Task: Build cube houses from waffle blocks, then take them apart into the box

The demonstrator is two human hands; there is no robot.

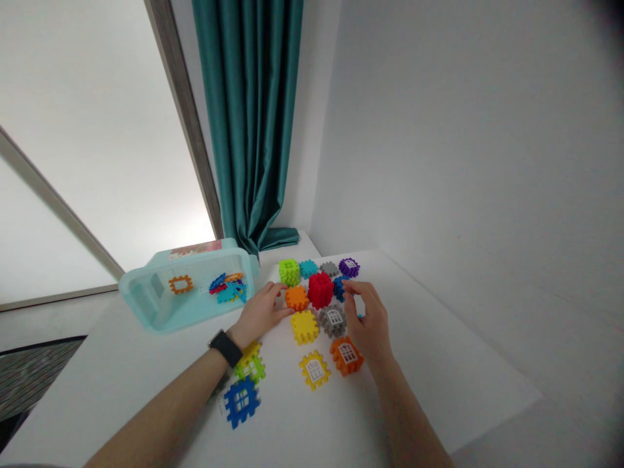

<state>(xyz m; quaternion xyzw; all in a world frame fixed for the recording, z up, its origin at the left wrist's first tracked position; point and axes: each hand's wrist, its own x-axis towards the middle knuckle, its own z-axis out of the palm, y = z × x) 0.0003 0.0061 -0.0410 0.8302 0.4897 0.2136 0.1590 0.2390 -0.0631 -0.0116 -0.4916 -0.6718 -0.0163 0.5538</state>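
Observation:
My left hand [263,311] has thumb and finger curled against the left side of a stack of orange notched plastic tiles [296,298]. At the edge of a blue stack of notched tiles [339,288], the fingertips of my right hand [369,320] close in a pinch. Between the two hands stands a red notched block [320,290]. Just nearer lie a yellow stack [305,327] and a grey stack with a white window pattern [333,320]. Below my right hand sits an orange stack with a window [346,355]. A bit of teal shows behind that hand.
A pale turquoise plastic bin [188,315] with several loose tiles stands at the left. Green [289,272], teal [308,268], grey [329,268] and purple [349,266] pieces line the back. Blue [242,401] and yellow window tiles [314,370] lie in front. A wall rises right.

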